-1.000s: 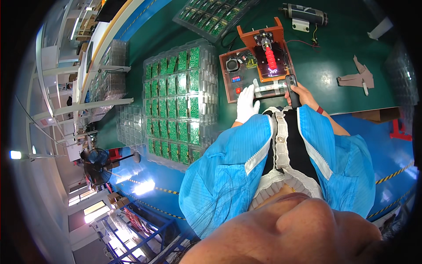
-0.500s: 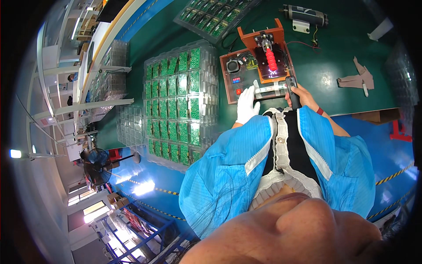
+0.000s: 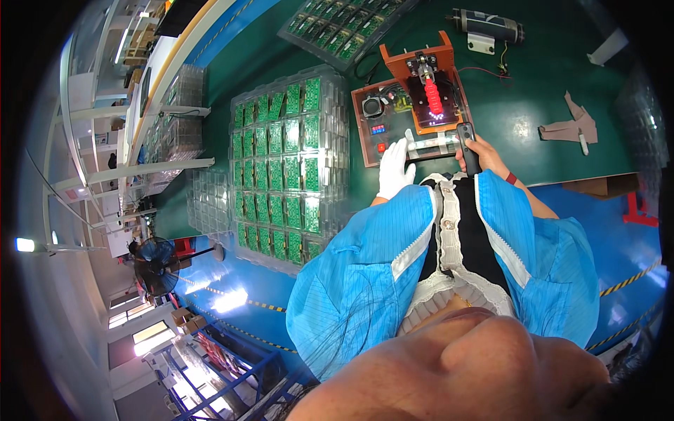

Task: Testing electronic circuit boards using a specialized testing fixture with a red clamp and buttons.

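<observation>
My left hand, in a white glove, rests at the front left of an orange test box, its fingers stretched out and holding nothing that shows. My bare right hand is wrapped round a slim black handheld device, upright at the box's front right corner. A clear tube-like bar lies across the box front between the hands. Behind it rises an orange clamp stand with a red ribbed handle, above a lit dark plate. A red switch and small lit display sit beside my left fingertips.
Left of the box stands a tall stack of clear trays holding green circuit boards. Another board tray lies at the back. A cylindrical motor with wires is at the back right. A brown cloth piece lies on the green table.
</observation>
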Demonstrator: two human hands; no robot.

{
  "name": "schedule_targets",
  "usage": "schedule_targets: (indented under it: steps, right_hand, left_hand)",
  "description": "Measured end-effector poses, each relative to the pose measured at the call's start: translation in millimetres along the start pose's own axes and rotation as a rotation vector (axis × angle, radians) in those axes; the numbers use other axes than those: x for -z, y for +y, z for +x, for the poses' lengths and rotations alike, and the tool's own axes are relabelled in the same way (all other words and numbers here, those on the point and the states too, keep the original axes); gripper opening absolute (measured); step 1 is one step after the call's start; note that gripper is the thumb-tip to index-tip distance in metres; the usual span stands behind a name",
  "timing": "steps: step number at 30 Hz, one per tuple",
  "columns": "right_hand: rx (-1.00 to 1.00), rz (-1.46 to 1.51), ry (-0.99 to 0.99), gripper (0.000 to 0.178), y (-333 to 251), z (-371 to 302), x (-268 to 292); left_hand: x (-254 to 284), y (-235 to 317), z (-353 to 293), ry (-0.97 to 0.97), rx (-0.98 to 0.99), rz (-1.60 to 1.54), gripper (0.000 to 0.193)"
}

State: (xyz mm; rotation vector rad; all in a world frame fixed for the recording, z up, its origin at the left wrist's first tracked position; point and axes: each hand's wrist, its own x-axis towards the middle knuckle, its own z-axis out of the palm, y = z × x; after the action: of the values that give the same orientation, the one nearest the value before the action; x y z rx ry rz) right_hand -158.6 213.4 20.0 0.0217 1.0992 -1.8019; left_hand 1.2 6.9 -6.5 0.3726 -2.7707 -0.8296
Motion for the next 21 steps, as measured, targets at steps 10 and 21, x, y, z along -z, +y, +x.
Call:
schedule_targets:
  steps: [10, 21]
  right_hand:
    - [0.039, -0.008, 0.064, 0.032, -4.8, 3.5, 4.2]
    - [0.149, -0.067, 0.242, 0.033, -11.3, 2.0, 21.1]
  left_hand:
    - [-1.2, -0.7, 0.6, 0.008, -0.009, 0.006, 0.070]
    - [-0.1, -0.2, -0.9, 0.001, 0.009, -0.031, 0.069]
